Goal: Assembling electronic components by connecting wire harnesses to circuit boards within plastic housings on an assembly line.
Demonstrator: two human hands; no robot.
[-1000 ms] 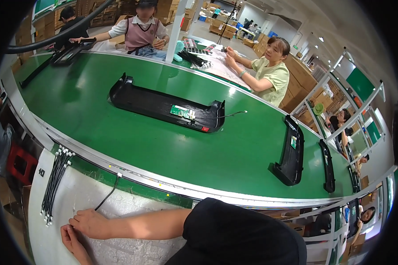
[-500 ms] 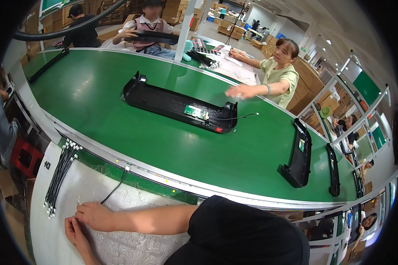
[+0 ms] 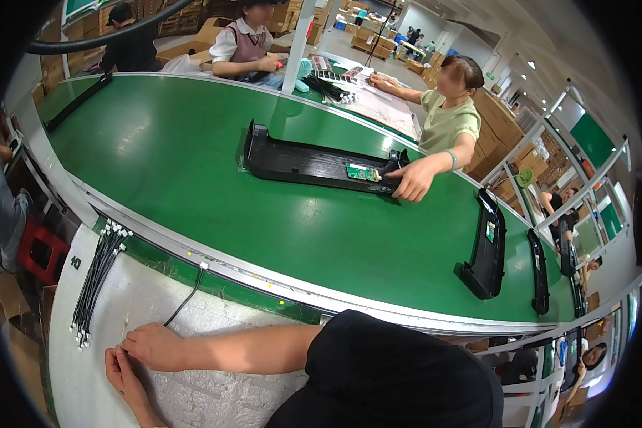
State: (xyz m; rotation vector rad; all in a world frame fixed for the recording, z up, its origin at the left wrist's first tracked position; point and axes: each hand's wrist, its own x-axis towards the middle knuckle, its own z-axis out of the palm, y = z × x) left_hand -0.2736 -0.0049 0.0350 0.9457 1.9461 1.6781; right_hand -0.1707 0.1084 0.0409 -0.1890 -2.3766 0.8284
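My right hand is closed over the white padded worktop, at the lower left. A short black cable runs out of its fingers up to the table edge and ends in a white connector. Touching its fingertips, my left hand is closed too, fingers pinched together. The cable's other end is hidden between the hands. Just beyond them lies a bundle of black cables with white connectors.
On the green conveyor belt a black plastic housing carries a green circuit board. A co-worker's hand touches its right end. More black housings lie to the right. A white post stands opposite.
The large housing has moved right, and the co-worker's hand has come down onto its right end. Another co-worker across the belt no longer holds up a black part. My hands have hardly moved.
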